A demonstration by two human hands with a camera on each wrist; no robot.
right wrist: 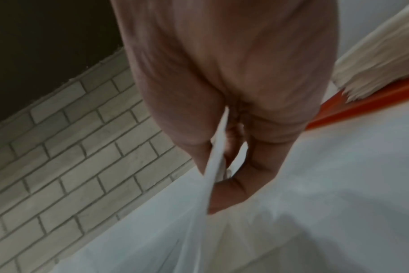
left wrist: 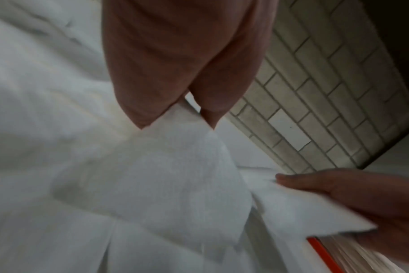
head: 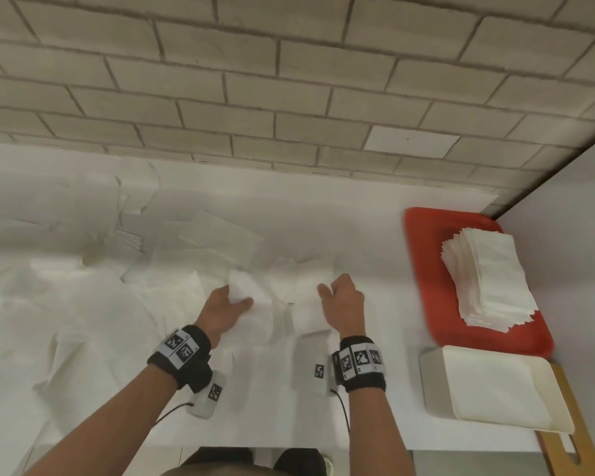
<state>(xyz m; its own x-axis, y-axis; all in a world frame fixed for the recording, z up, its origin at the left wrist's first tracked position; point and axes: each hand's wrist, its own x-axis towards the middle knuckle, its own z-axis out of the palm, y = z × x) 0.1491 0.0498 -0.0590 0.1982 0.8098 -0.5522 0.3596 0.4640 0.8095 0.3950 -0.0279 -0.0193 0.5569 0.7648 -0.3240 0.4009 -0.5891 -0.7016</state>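
Note:
A white paper napkin is held up between both hands above the white table. My left hand pinches its left part between thumb and fingers; the left wrist view shows the fingers of my left hand closed on the napkin. My right hand pinches the right edge, and in the right wrist view the napkin runs between the thumb and fingers of that hand. The napkin sags in folds between the hands.
Many loose white napkins lie spread over the table's left half. At the right a red tray carries a tall stack of folded napkins. A cream rectangular box sits nearer me, beside a wooden board. A brick wall stands behind.

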